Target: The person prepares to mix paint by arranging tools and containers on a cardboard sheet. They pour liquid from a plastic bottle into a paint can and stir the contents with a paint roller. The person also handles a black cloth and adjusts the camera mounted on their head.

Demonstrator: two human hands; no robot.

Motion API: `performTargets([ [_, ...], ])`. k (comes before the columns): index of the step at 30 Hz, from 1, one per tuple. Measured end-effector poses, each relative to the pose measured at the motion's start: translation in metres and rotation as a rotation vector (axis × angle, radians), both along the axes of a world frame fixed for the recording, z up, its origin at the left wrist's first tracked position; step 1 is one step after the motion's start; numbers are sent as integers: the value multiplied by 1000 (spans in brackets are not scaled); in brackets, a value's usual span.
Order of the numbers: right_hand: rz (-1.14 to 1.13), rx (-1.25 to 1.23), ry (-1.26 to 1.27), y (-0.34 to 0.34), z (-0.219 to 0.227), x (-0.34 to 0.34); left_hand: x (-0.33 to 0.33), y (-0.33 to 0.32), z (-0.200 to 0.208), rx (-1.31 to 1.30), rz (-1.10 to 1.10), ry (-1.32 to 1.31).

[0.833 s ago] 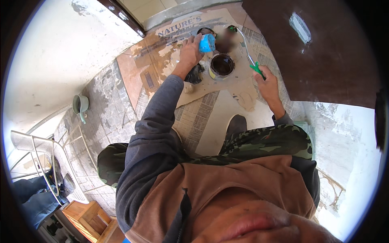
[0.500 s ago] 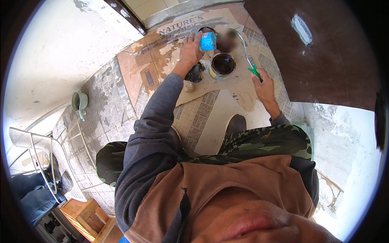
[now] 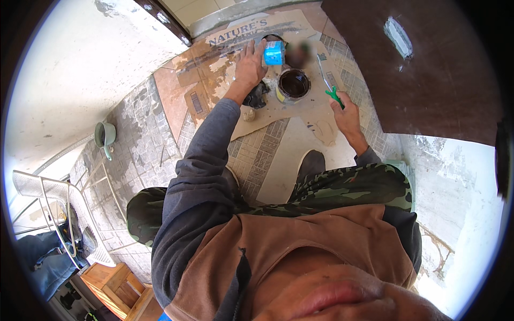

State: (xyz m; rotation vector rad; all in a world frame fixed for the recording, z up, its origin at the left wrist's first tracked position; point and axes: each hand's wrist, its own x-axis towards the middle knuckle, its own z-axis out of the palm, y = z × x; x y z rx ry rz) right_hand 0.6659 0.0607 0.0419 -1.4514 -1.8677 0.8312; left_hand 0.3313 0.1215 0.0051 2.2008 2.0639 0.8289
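Note:
My left hand (image 3: 250, 68) is closed around a small blue can (image 3: 273, 53), held tilted above the cardboard. Just nearer stands an open paint can (image 3: 286, 99) with dark brown contents. Behind the blue can, the round rim of another dark container (image 3: 273, 37) shows in part; a blurred brownish shape (image 3: 297, 55) lies to its right. My right hand (image 3: 348, 115) grips the green handle of a paint roller (image 3: 334, 96). Its thin metal rod points away from me, and I cannot make out a roller sleeve at its far end.
Stained cardboard (image 3: 316, 115) covers the tiled floor beneath the cans. A crumpled black bag (image 3: 256, 96) and a small tan lump (image 3: 248, 113) sit near my left forearm. A brown door panel (image 3: 439, 75) is at right; a green pot (image 3: 105, 135) and white metal chair (image 3: 69, 198) are at left.
The roller's rod has turned, its far end swinging from beside the blurred shape to point more straight ahead. My left hand and the blue can have shifted only slightly.

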Motion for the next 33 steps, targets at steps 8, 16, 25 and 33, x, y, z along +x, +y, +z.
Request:
performTargets([
  [8,73,-108,65,-18,7,31,-1,0,4,24,-12,31],
  [16,124,-68,-384,-28,0,9,0,-2,6,-6,-37,79],
  [25,181,-158,-506,-14,14,-3,3,-12,4,6,-33,33],
  [33,166,-253,-460,-9,8,-1,8,-21,0,22,-45,-39],
])
